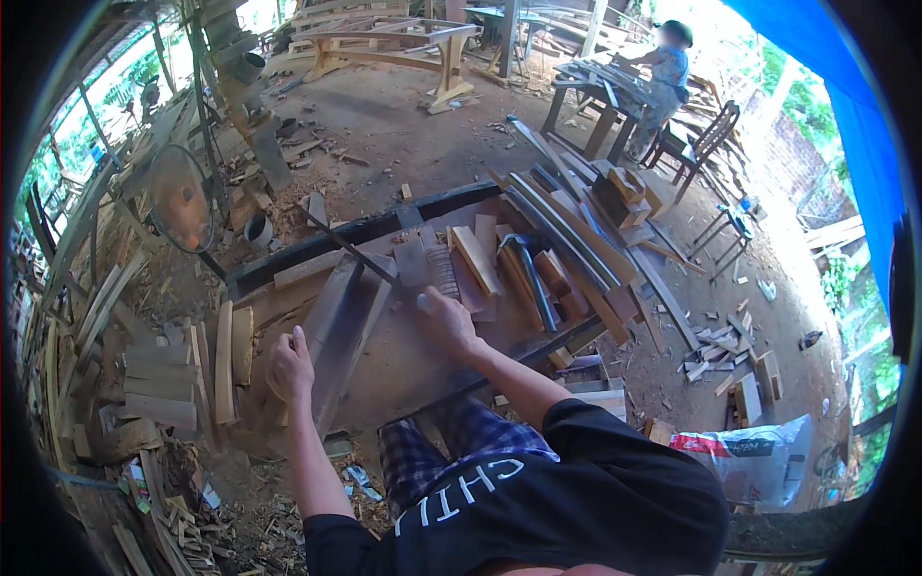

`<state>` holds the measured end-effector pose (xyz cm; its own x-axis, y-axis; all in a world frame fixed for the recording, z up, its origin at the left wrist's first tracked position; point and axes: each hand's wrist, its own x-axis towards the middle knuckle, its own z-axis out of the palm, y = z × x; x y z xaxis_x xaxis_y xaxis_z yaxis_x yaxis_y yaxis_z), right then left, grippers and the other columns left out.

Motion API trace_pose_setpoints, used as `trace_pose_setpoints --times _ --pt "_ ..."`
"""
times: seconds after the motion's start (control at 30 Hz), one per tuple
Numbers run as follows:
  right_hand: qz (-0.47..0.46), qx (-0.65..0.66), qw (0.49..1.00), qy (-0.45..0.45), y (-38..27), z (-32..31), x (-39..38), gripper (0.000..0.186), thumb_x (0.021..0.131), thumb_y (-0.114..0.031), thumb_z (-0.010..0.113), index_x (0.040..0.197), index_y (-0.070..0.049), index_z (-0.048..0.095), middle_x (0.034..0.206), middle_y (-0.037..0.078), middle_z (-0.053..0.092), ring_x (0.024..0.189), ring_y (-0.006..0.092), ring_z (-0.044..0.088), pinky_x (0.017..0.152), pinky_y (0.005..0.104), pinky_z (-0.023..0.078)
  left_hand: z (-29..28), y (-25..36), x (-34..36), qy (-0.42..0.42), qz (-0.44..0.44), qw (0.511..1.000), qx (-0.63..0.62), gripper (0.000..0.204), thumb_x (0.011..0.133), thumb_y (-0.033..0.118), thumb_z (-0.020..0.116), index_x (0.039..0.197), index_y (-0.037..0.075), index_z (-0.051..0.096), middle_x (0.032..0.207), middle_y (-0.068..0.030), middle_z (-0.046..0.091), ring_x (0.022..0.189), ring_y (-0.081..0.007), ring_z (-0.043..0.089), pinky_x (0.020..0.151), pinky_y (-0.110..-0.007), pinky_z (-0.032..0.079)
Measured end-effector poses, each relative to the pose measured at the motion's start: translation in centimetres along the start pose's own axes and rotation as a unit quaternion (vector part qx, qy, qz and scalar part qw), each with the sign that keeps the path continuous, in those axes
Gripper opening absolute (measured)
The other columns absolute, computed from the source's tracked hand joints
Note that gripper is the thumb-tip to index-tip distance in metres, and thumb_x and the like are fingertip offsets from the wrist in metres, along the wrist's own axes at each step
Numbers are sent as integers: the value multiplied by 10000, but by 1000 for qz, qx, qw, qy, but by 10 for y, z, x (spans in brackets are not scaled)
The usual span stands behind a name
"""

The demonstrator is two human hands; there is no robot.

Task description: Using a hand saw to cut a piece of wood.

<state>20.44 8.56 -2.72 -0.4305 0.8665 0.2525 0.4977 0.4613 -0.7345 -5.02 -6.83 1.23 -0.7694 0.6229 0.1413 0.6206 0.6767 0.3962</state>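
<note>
My right hand (449, 324) is closed around the grip end of a long, thin, dark bar-like tool (355, 252). The tool slants up and to the left, over wooden boards on a low workbench (384, 370). Whether it is a file or a blade cannot be told. My left hand (291, 367) is raised at the bench's left side, fingers curled and thumb up; anything inside it is hidden. Between my hands, long planks (338, 322) lean across the bench. Just beyond my right hand lies a ridged wooden block (441, 272), beside a pale wood block (475, 259).
Long strips (567, 230) and a dark blue tube-like piece (531, 283) lie on the bench's right. A round fan (182, 199) stands far left. Stacked offcuts (158, 384) sit left, a white sack (754, 459) right. Another person (667, 82) stands at a far table.
</note>
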Motion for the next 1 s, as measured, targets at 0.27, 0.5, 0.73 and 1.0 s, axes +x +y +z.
trace_pose_setpoints --times 0.27,0.5,0.73,1.0 --pt "-29 -35 999 29 4 8 -8 307 876 -248 675 1043 -58 501 916 216 661 816 437 672 731 543 529 1 3 -5 30 11 999 7 529 1028 527 391 933 71 643 947 -157 661 938 -364 638 818 -491 468" --pt "-18 -31 999 -6 4 4 -7 298 872 -210 673 1040 -61 478 901 218 637 823 448 659 710 542 530 -3 10 -7 48 15 999 17 486 1036 481 414 869 75 623 885 -122 634 899 -333 634 800 -485 466" --pt "-76 13 997 -31 14 14 -10 308 854 -141 673 1077 -56 478 902 227 601 840 464 634 730 544 521 -1 -1 -7 33 10 999 20 510 1018 520 437 966 72 675 999 -145 683 955 -346 642 826 -481 478" --pt "-41 24 999 -27 10 4 -12 275 879 -148 658 1055 -50 471 900 221 594 833 460 629 709 553 506 -4 -1 -6 -12 65 998 -2 573 917 588 579 1119 59 667 1071 -170 676 1035 -362 635 880 -465 490"
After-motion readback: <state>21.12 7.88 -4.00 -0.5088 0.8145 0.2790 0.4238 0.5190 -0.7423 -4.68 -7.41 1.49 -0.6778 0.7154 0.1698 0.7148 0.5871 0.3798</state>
